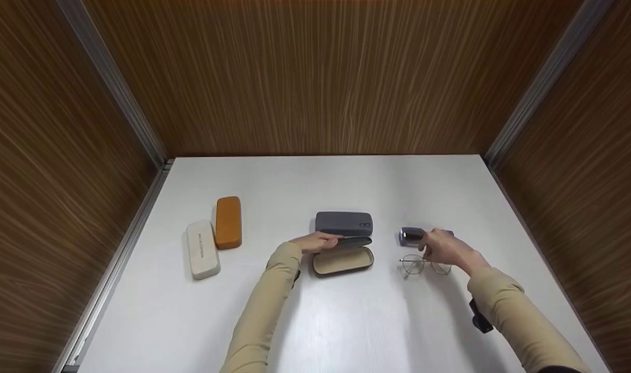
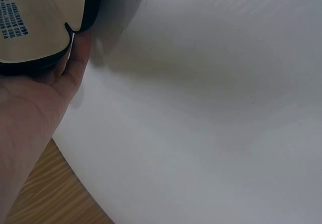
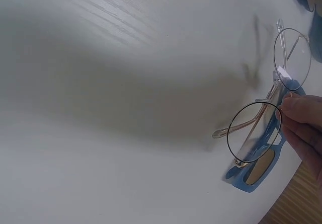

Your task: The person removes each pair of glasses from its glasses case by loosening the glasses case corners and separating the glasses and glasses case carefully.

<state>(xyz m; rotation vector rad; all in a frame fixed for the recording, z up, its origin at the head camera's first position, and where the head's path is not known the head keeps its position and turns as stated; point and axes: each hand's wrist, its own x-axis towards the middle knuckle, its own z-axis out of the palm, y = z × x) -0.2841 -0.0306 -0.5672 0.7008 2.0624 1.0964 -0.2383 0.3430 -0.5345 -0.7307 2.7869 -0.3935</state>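
Observation:
In the head view my left hand (image 1: 315, 242) grips the dark raised lid (image 1: 354, 242) of an open glasses case (image 1: 343, 260) with a cream lining. Blue print (image 2: 12, 15) shows on that lining in the left wrist view. My right hand (image 1: 447, 248) pinches a pair of thin-rimmed round glasses (image 1: 413, 264) near the middle, their temples unfolded. In the right wrist view these round glasses (image 3: 254, 132) hang in front of blue-framed sunglasses (image 3: 259, 171), which lie on the table. The right hand partly covers the sunglasses (image 1: 411, 235) in the head view.
A closed grey-blue glasses case (image 1: 341, 223) lies just behind the open one. To the left are an orange case (image 1: 228, 223) and an off-white case (image 1: 202, 249), side by side. Wood-grain panels (image 1: 315, 77) wall the white table (image 1: 346, 331) at the back and sides.

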